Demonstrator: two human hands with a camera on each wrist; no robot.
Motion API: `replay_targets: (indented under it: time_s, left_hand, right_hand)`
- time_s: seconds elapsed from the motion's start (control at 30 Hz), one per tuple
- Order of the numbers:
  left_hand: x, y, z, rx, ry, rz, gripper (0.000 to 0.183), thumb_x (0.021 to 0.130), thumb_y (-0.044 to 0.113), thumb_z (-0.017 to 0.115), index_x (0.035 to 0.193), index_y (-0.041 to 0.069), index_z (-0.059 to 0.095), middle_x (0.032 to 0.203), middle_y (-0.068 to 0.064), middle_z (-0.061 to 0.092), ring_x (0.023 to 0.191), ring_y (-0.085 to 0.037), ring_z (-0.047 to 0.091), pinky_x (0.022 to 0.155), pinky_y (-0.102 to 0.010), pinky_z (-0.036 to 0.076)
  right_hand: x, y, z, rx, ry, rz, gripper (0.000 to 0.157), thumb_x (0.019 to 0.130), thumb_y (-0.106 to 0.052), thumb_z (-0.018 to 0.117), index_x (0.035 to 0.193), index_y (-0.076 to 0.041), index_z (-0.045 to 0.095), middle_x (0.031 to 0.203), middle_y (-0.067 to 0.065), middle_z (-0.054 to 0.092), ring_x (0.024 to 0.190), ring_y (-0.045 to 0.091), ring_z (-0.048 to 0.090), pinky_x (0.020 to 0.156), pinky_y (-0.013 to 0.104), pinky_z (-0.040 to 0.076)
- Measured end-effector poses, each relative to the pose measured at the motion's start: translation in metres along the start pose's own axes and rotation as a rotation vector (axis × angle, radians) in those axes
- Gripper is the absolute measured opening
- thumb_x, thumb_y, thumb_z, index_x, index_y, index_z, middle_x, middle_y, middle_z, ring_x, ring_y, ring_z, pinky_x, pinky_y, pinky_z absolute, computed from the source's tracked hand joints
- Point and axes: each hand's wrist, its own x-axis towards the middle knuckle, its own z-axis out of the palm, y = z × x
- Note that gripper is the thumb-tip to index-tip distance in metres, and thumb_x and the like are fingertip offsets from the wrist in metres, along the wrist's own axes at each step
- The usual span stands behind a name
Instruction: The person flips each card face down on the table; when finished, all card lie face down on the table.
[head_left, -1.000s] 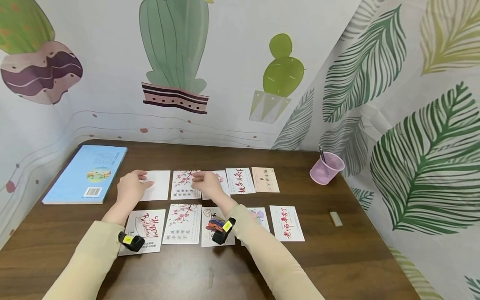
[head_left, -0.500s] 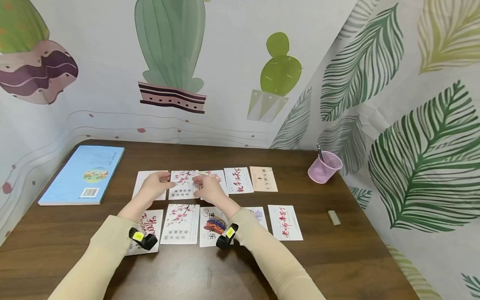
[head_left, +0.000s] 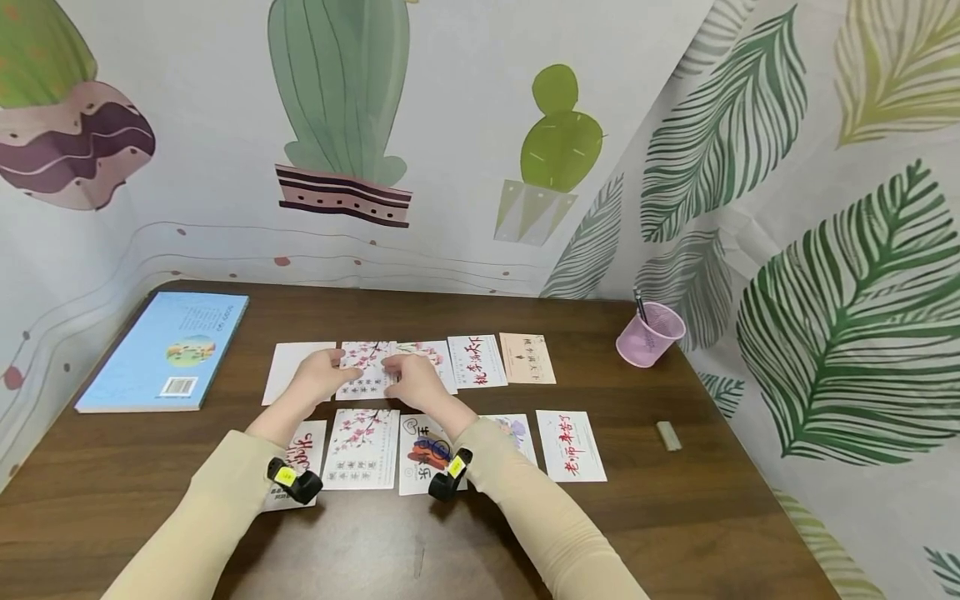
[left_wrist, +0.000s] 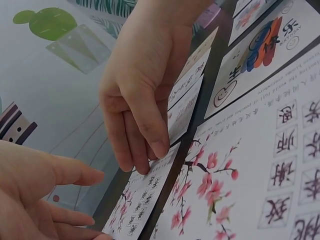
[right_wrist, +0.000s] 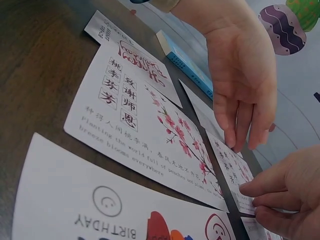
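Observation:
In the back row of cards lies a pink-blossom card [head_left: 365,354], flat on the table between my hands. At its left edge is my left hand [head_left: 315,379], thumb and fingers extended and spread. My right hand [head_left: 418,382] touches the card's right edge with its fingertips, as the left wrist view shows. Straight fingers of the left hand [right_wrist: 242,75] reach down to the card's far side. Under my left arm a "Happy Birthday" card [head_left: 296,454] is partly hidden. A larger blossom card [head_left: 362,450] of matching design lies in front.
A blank white card [head_left: 288,362] lies left of my hands, with more cards to the right, including a red-lettered one [head_left: 478,361] and a beige one [head_left: 528,358]. A blue book [head_left: 168,350], a pink pen cup [head_left: 651,335] and an eraser-like block [head_left: 667,436] stand farther out.
My left hand has moved right, from the blank card to the left edge of the back blossom card. The right hand has stayed almost in place at the card's right side.

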Motion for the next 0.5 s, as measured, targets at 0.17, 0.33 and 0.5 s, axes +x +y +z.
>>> replay_targets:
  time_s: [0.17, 0.33, 0.5]
  left_hand:
    - [0.002, -0.005, 0.0, -0.044, 0.022, 0.005, 0.068, 0.097, 0.021, 0.056, 0.147, -0.013, 0.026, 0.148, -0.035, 0.033, 0.135, -0.049, 0.036, 0.109, -0.057, 0.038]
    - [0.007, -0.01, 0.0, -0.178, 0.056, 0.024, 0.067, 0.098, 0.016, 0.054, 0.15, -0.008, 0.021, 0.15, -0.031, 0.032, 0.137, -0.047, 0.034, 0.111, -0.058, 0.035]
    - [0.011, -0.014, -0.001, -0.292, 0.049, 0.013, 0.07, 0.098, 0.015, 0.053, 0.153, -0.007, 0.014, 0.152, -0.031, 0.029, 0.14, -0.046, 0.031, 0.116, -0.057, 0.029]
  right_hand:
    - [0.0, -0.001, 0.0, -0.011, -0.002, -0.003, 0.045, 0.084, -0.009, 0.074, 0.128, -0.006, 0.064, 0.119, 0.005, 0.071, 0.109, 0.018, 0.066, 0.089, 0.024, 0.054]
    - [0.001, 0.001, 0.002, 0.011, 0.006, 0.006, 0.045, 0.085, -0.012, 0.074, 0.129, -0.006, 0.063, 0.12, 0.006, 0.071, 0.11, 0.018, 0.066, 0.091, 0.025, 0.053]
    - [0.001, 0.001, 0.004, 0.061, 0.012, 0.032, 0.048, 0.086, -0.016, 0.075, 0.131, -0.007, 0.061, 0.123, 0.005, 0.069, 0.114, 0.018, 0.064, 0.096, 0.025, 0.051]
